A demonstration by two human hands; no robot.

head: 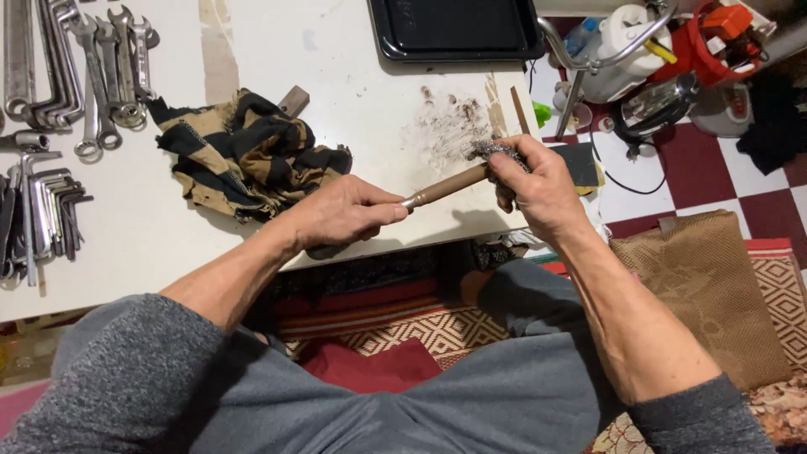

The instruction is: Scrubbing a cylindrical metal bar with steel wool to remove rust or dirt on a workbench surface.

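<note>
Over surface edge: left hand grip closed on rod end; right hand grip presses steel wool around other end. Black tray at far edge, contents not discernible.

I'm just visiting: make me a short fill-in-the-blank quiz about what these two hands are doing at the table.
1. The left hand grips the metal end of a brown ____.
2. The right hand presses a wad of steel ____ against it.
3. Left of the hands lies a crumpled striped ____.
4. The wrenches lie at the table's far ____ corner.

Missing words: handle; wool; cloth; left
</note>
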